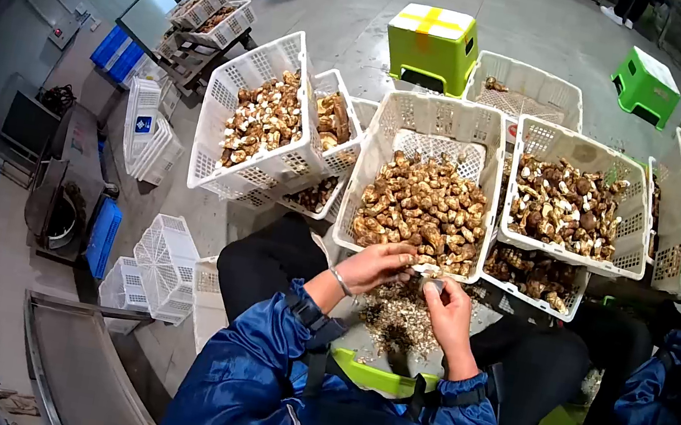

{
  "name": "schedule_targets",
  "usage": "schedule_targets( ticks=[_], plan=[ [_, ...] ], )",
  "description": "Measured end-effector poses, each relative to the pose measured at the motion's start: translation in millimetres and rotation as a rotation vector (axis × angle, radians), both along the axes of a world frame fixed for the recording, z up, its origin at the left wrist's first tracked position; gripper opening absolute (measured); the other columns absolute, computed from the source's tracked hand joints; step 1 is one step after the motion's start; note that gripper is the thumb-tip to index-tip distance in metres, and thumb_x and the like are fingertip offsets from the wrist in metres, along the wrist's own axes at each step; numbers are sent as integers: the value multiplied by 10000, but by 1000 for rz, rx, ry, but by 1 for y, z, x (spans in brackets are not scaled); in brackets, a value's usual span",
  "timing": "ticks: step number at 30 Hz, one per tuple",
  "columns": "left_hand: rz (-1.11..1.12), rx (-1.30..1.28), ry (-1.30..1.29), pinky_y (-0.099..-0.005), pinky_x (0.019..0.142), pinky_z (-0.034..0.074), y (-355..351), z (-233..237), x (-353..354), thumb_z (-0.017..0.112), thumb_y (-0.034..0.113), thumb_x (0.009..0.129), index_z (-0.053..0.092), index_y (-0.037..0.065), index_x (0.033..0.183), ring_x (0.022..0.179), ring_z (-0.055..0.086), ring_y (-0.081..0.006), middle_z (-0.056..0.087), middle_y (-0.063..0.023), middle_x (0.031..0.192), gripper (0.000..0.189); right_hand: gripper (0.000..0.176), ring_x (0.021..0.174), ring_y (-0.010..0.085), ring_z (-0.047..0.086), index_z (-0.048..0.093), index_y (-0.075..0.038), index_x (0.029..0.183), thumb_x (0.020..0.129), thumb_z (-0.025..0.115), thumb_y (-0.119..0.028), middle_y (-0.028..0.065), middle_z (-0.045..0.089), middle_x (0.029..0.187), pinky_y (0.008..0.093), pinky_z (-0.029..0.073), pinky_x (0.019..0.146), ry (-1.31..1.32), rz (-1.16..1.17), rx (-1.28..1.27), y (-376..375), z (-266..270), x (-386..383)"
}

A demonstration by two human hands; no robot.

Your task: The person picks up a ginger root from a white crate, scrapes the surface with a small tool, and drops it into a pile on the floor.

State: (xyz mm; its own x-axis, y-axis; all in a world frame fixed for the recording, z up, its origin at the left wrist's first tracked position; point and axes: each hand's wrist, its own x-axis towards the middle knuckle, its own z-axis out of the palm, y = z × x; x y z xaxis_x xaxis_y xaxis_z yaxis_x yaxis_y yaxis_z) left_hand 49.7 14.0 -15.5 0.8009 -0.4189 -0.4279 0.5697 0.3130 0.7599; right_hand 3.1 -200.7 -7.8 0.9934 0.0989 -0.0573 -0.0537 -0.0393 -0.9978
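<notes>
My left hand (376, 267) is closed, its fingertips pinching a pale, small mushroom (423, 267) at the near rim of the middle crate. Close beside it, my right hand (450, 319) is closed with the thumb pressed on a small grey piece (435, 284) that looks like a short blade; the fingers hide most of it. Both hands meet over the front edge of a white plastic crate (346, 214), in which brown mushrooms (424, 208) are heaped. Below the hands, pale and dark trimmings (403, 324) lie scattered.
Crates of mushrooms stand left (211, 114) and right (585, 138), some stacked. A green stool (430, 65) is behind the middle crate, another stool (646, 93) farther right. A co-worker's blue sleeve (655, 405) is close on my right. Upturned crates (168, 260) sit at left.
</notes>
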Motion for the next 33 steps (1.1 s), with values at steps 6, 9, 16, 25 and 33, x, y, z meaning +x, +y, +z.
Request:
schedule_targets(
  ticks=[6, 9, 16, 25, 33],
  plan=[
    [74, 643, -573, -287, 885, 511, -14, 14, -48, 720, 128, 891, 601, -31, 1231, 1018, 632, -148, 651, -79, 1179, 394, 143, 684, 22, 481, 665, -16, 959, 951, 657, -159, -66, 573, 765, 217, 401, 606, 60, 74, 108, 0, 4, -11],
    [118, 962, -820, -317, 858, 523, -19, 35, -65, 755, 132, 830, 658, -12, 1111, 992, 665, -193, 678, -108, 1117, 330, 155, 677, 17, 478, 682, -14, 996, 954, 653, -161, -73, 573, 759, 212, 398, 596, 35, 95, 117, 2, 11, -18],
    [117, 856, -544, -285, 806, 530, -20, 36, -81, 773, 163, 839, 670, -28, 1182, 899, 668, -138, 720, -93, 1039, 407, 195, 670, 33, 467, 693, 0, 1015, 960, 637, -178, -52, 571, 726, 245, 387, 580, -48, 47, 59, -1, 4, -23],
    [143, 696, -605, -226, 703, 525, -26, 33, -85, 706, 105, 897, 587, -91, 1282, 934, 593, -80, 534, -54, 1250, 449, 177, 693, 17, 477, 714, -13, 1038, 959, 649, -158, -76, 595, 764, 211, 388, 610, -81, 35, 123, -2, 9, -22],
    [185, 582, -440, -213, 736, 522, -31, 30, -85, 689, 78, 908, 589, -85, 1269, 903, 623, -89, 608, -60, 1154, 408, 166, 729, 43, 509, 698, -4, 1037, 961, 634, -137, -35, 631, 827, 225, 403, 626, -39, 52, 122, 0, 20, -24]
  ],
)
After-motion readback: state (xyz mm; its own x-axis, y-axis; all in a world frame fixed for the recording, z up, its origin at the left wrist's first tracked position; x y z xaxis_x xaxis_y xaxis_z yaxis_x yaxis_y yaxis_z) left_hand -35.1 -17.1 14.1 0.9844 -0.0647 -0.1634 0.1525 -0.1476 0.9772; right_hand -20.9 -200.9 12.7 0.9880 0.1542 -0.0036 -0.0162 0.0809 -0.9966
